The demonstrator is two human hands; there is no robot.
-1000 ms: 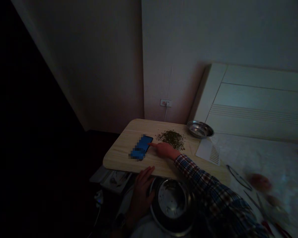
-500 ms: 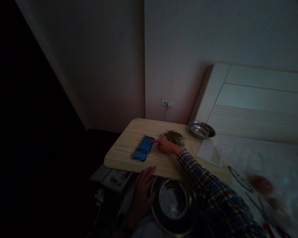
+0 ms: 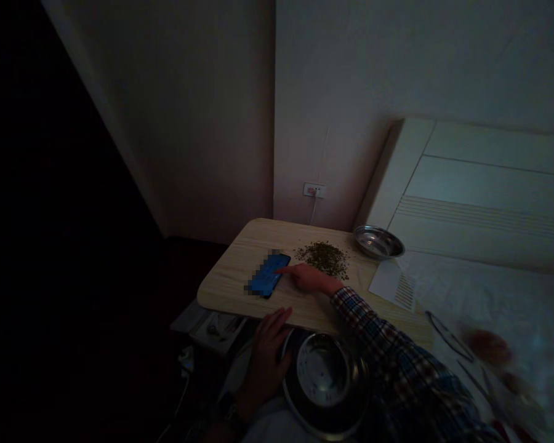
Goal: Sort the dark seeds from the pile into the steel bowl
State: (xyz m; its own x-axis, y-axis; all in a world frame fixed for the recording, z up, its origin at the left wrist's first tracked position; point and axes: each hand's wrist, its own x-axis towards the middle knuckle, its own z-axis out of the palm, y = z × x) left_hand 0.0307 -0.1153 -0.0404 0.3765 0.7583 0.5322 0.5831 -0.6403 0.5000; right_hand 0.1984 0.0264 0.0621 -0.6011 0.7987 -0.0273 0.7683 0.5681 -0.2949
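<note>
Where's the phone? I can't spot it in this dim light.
The phone lies on the wooden table, left of the pile of beans, under the right hand's pointing fingertip.

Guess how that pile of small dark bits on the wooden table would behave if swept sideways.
The pile is loose grains, with strays already at its rim, so it would probably spread rather than slide as one. The table looks smooth and flat, so bits may roll or skid. The right hand rests beside it, the left hand by the steel bowl.
</note>
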